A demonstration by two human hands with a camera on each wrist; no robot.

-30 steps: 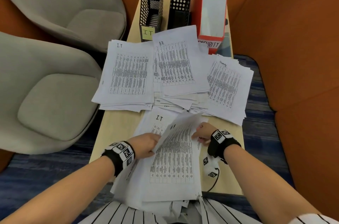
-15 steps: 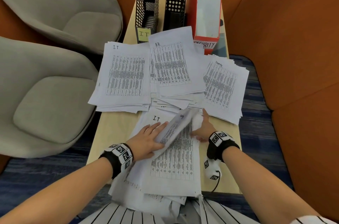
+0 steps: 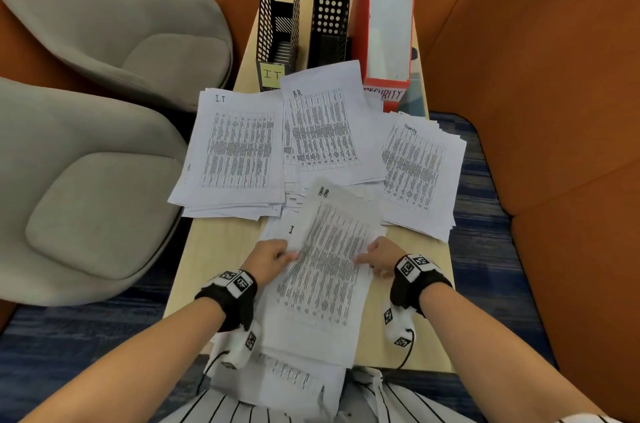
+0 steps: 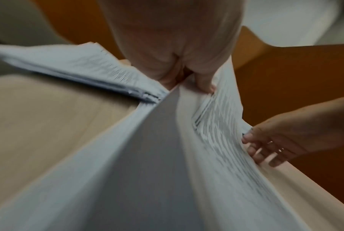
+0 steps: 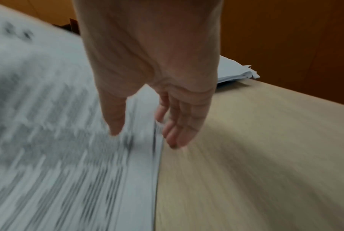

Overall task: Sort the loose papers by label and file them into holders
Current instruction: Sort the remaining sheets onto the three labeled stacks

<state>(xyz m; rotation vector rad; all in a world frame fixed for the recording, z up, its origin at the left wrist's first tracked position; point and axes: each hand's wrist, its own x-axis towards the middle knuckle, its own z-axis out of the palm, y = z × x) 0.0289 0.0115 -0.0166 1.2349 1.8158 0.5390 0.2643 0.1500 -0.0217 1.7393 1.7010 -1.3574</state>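
An HR-labelled sheet (image 3: 325, 260) hangs tilted just above the unsorted stack (image 3: 304, 346) at the table's near end. My left hand (image 3: 277, 256) pinches its left edge, thumb on top (image 4: 206, 86). My right hand (image 3: 375, 254) pinches the right edge, thumb on the print (image 5: 113, 121) and fingers (image 4: 261, 150) under it. Beneath shows a sheet marked "I" (image 3: 287, 232). Farther back lie three sorted piles: IT (image 3: 239, 149), HR (image 3: 325, 128) and Security (image 3: 415, 170).
At the table's far end stand a black mesh holder (image 3: 278, 7) with an IT note, a black holder with round holes (image 3: 329, 17) and a red SECURITY holder (image 3: 384, 24). Two grey chairs (image 3: 104, 197) sit left. Orange panels (image 3: 536, 76) close the right. Bare tabletop (image 3: 214, 249) shows left of the stack.
The curled HR sheet has flattened out and moved forward, its label now showing. My left hand went from spread fingers to pinching the left edge; my right hand slid back along the right edge.
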